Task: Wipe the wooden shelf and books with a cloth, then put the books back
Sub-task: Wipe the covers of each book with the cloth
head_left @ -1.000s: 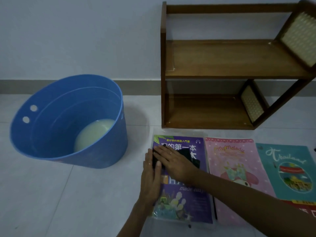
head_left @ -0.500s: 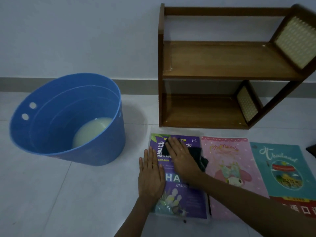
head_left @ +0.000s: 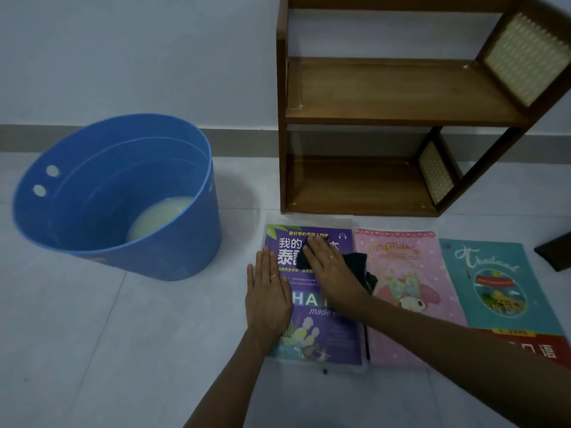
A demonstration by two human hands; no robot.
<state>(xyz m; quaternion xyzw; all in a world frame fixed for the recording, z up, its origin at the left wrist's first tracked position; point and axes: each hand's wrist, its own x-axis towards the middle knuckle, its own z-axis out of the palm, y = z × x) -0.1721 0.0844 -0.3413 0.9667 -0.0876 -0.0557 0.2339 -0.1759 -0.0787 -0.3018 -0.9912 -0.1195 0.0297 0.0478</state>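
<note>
Three books lie flat on the floor in front of the empty wooden shelf point(head_left: 398, 112): a purple book point(head_left: 324, 335), a pink book point(head_left: 401, 273) and a teal book point(head_left: 494, 282). My left hand point(head_left: 267, 291) rests flat, fingers straight, on the purple book's left edge. My right hand point(head_left: 330, 267) presses a dark cloth point(head_left: 358, 264) onto the upper part of the purple cover, fingers straight; part of the cloth sticks out to the right over the pink book's edge.
A blue bucket point(head_left: 173, 251) with milky water stands on the tiled floor left of the books. The shelf stands against the wall. A dark object point(head_left: 556, 251) shows at the right edge.
My right hand has slid the cloth from the left part of the purple cover up and to the right. My left hand has stayed flat on the book's left edge.
</note>
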